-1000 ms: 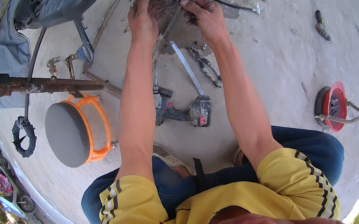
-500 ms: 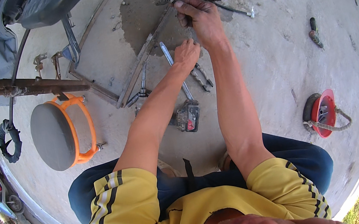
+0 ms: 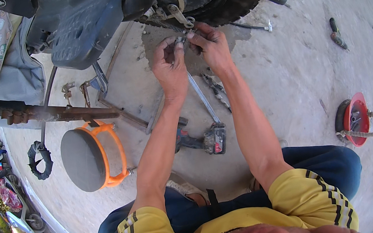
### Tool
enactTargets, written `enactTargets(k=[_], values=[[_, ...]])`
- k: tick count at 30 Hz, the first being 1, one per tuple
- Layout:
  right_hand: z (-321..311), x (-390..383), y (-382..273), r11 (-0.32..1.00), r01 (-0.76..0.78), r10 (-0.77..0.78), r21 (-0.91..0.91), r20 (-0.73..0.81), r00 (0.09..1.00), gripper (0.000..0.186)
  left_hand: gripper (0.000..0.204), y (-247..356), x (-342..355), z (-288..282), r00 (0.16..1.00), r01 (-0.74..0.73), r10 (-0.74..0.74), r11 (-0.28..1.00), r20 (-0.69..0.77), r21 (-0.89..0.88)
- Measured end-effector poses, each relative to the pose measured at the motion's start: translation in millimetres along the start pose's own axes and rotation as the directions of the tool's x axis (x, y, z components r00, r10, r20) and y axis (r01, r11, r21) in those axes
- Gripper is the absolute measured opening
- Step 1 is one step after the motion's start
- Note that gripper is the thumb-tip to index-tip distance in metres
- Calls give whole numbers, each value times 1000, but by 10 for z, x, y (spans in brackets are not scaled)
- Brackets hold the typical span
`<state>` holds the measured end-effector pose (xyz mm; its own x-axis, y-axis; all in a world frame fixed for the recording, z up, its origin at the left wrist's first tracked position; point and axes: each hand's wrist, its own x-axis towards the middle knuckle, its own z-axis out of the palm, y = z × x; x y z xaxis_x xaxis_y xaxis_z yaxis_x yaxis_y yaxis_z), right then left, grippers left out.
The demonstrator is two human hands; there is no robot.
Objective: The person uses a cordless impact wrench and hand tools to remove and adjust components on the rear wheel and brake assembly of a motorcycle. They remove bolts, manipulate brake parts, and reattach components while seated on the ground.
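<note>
Up at the wheel, my left hand [image 3: 170, 68] is closed in a pinch on a small piece too small to make out. Right beside it, my right hand [image 3: 211, 46] is closed around the end of a thin rod with a coil spring [image 3: 167, 26] on it. Just above the fingertips is a metal lever arm [image 3: 177, 14] with an eye at its end, next to the black tyre [image 3: 239, 3]. Below the hands lie a long metal bar [image 3: 202, 97], pliers [image 3: 215, 88] and a cordless power tool [image 3: 209, 139] on the concrete.
An orange-framed stool [image 3: 83, 159] with a grey seat stands at left, under a rusty bar [image 3: 59, 114]. A red bowl [image 3: 358, 119] with a rope-like handle sits at right. A dark-handled tool [image 3: 337, 34] lies farther off. A dark plastic vehicle panel [image 3: 85, 32] overhangs at upper left.
My left hand has risen from beside the pliers on the floor to the rod end, close to my right hand. My right hand stays at the rod. The whole view has shifted.
</note>
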<state>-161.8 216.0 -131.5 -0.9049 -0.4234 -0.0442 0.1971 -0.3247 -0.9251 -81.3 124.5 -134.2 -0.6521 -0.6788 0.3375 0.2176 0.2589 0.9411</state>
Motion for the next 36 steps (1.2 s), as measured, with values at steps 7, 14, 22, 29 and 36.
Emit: enactTargets(k=[7, 14, 22, 29, 36], values=[[17, -38, 40, 998, 55, -56, 9, 48, 997, 40, 16, 249, 163, 73, 998, 16, -16, 1000, 59, 7], [40, -125, -71, 998, 57, -57, 11, 40, 998, 45, 16, 312, 173, 101, 994, -69, 58, 989, 90, 129], [50, -143, -93, 996, 56, -59, 72, 42, 997, 51, 14, 289, 262, 162, 965, -261, 238, 894, 107, 364], [42, -133, -61, 993, 61, -68, 103, 64, 996, 50, 17, 438, 210, 203, 962, -271, 253, 826, 105, 493], [6, -111, -47, 997, 55, -59, 46, 80, 995, 50, 17, 301, 215, 241, 975, -220, 220, 902, 43, 372]])
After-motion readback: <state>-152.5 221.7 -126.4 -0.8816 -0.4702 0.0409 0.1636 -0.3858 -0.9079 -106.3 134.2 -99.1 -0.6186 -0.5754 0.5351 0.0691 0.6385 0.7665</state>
